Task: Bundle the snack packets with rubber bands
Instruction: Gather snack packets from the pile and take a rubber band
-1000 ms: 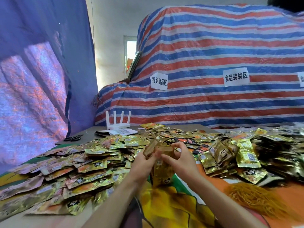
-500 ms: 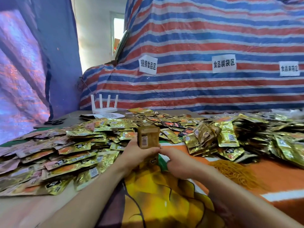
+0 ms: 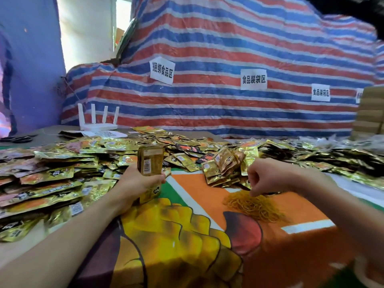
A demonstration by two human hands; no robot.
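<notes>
Head view: the left hand (image 3: 139, 183) has a firm grip round the stack of packets (image 3: 150, 161), held upright just over the tabletop (image 3: 197, 190). Its long axis is vertical and the barcode side faces the person. The right hand (image 3: 264, 177) dips curled fingers into the rubber bands (image 3: 255, 206), can't tell if one's caught. Probably best to tease out a single band and hold the stack squared.

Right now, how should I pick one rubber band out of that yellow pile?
Pinch a loose strand at the top of the rubber band pile, coming down from above with fingertips. It lies as a low tangle on the cloth, so only upper loops are free. The right hand is there.
</notes>
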